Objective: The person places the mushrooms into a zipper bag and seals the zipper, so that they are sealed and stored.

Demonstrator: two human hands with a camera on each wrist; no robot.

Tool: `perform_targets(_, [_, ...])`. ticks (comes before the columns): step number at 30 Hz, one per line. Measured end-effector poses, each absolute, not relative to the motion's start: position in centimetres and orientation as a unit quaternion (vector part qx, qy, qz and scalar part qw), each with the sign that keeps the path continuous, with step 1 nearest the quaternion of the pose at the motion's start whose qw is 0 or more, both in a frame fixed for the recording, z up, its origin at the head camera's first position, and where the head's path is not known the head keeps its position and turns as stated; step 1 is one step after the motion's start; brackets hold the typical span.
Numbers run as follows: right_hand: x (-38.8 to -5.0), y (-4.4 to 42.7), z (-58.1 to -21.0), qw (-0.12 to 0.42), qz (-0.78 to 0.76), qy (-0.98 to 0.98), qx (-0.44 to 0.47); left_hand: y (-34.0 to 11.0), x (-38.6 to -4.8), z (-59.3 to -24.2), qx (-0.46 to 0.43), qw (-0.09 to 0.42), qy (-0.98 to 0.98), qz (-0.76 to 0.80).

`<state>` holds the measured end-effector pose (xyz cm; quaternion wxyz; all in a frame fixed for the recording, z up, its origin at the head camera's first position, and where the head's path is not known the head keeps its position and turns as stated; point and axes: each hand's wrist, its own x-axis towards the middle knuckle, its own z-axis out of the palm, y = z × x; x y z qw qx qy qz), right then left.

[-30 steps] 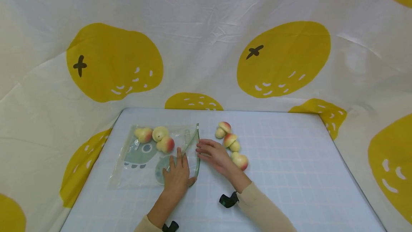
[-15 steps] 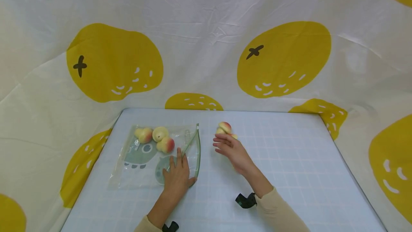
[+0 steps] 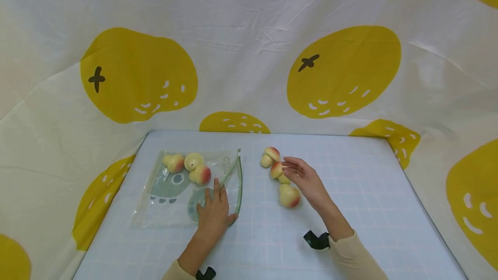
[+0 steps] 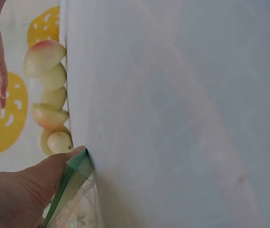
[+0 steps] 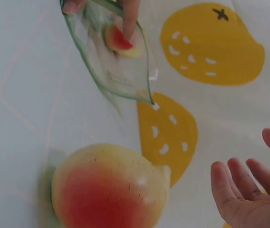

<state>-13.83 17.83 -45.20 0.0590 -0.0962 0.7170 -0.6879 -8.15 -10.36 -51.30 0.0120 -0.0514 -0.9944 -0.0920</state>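
Note:
A clear zip bag with a green-edged mouth and animal print lies on the left of the table. Inside are three mushrooms, cream with reddish caps. My left hand rests on the bag by its mouth, fingers spread and straight; its thumb lies against the green edge. In the head view, three more mushrooms form a line right of the bag. My right hand hovers just right of them, fingers loosely bent and holding nothing. A red-capped mushroom looms large in the right wrist view.
The pale checked table extends to the right of the right hand. Behind it hangs a white cloth with yellow fruit prints. A black wrist camera sits by the right sleeve.
My right hand has moved right, away from the bag's mouth and past the line of mushrooms, which show again. The left hand and the bagged mushrooms have stayed in place.

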Motion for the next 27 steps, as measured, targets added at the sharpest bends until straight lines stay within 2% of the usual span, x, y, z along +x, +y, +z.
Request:
perform_targets(9, [-13.7,20.6,-46.8,0.045,-0.648,0.756,-0.081,-10.4,-8.3,-51.3,-0.047,0.002,-0.995,-0.093])
perform_targets(20, [-12.7,23.2,-49.4,0.128,-0.592,0.794,-0.050,-10.5,-8.4,-51.4,-0.048,0.002,-0.994,-0.096])
perform_targets(27, [-12.2,23.0,-50.7,0.151,-0.581,0.798,-0.047,-10.6,-8.5,-51.6,-0.047,-0.003,-0.993,-0.106])
